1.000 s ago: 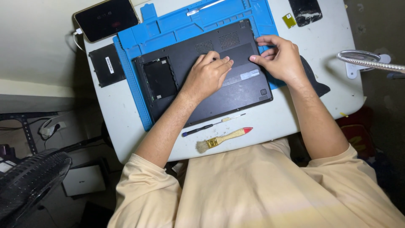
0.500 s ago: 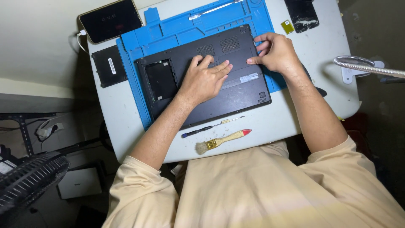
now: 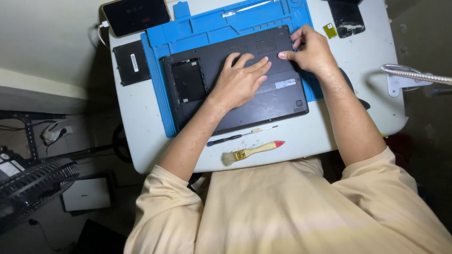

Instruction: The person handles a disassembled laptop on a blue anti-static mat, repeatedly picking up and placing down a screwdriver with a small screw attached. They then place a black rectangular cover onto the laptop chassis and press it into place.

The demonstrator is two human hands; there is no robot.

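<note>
White table (image 3: 358, 117) fills the upper half of the frame, with a dim floor to the left. At centre, the left hand (image 3: 240, 82) lies flat and open, palm down, on the underside of a black laptop (image 3: 278, 99), gripping nothing. The right hand (image 3: 310, 51), at the laptop's upper right corner, presses its fingertips on the case edge; whether it pinches anything I cannot tell. The laptop rests on a blue mat (image 3: 197, 28). Just below it lie a thin screwdriver (image 3: 240, 136) and a small brush (image 3: 252, 152). A tablet (image 3: 136, 16) sits at upper left, with a black cover plate (image 3: 132, 62) beneath it.
</note>
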